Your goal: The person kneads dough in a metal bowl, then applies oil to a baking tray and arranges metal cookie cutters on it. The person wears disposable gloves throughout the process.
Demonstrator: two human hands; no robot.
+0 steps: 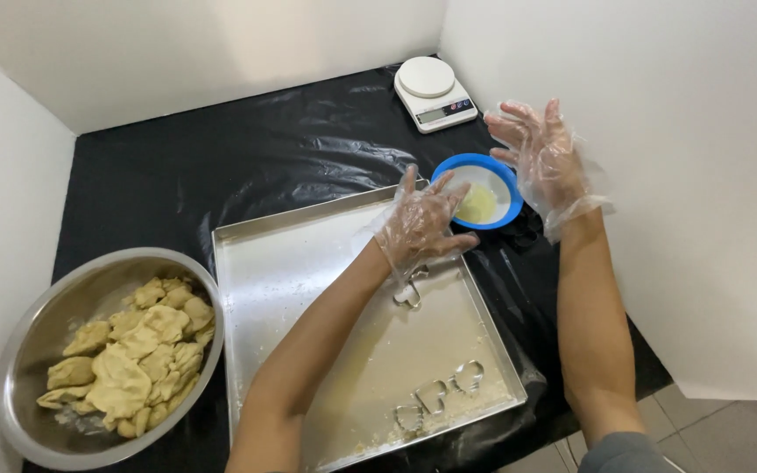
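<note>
Fingers (435, 186) of the gloved left hand (418, 226) are spread wide above the far edge of the metal tray (308, 263), their tips at the rim of the blue bowl (508, 180) of pale liquid, gripping nothing. Right hand (543, 158), gloved too, hovers open-fingered beside that bowl, holding nothing. One cookie cutter (409, 293) lies in the tray just under the left wrist.

A table covered in crinkled black plastic sheeting (221, 166) carries a round steel bowl of pale dough pieces (37, 350) at its left, a large square metal baking tray (282, 263) in the middle, a small blue bowl of yellowish liquid (510, 180) just beside the tray's far right corner, and a white digital kitchen scale (434, 94) at the back.
</note>
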